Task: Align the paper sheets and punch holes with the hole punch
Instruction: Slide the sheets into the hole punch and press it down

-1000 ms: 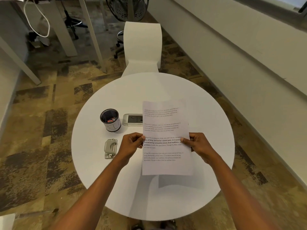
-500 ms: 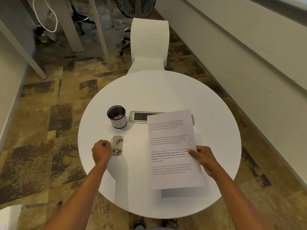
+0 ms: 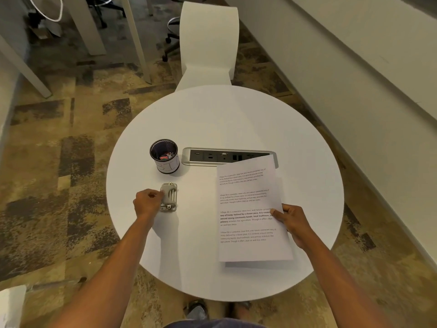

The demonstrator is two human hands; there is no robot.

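Left hand [image 3: 148, 202]: fingers curled, touching the left side of the hole punch [image 3: 169, 197] on the table [image 3: 212, 119], left of centre. Right hand [image 3: 292, 220]: thumb on top, pinching the right edge of the paper sheets [image 3: 250, 214]; their near edge sits slightly off the tabletop.

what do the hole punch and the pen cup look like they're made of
Hole punch: looks like metal, silver-grey with a dull sheen and bare rods on top. Pen cup: probably dark wire mesh, since the inside wall shows a fine dotted texture; the pale band round its lower half is unclear.
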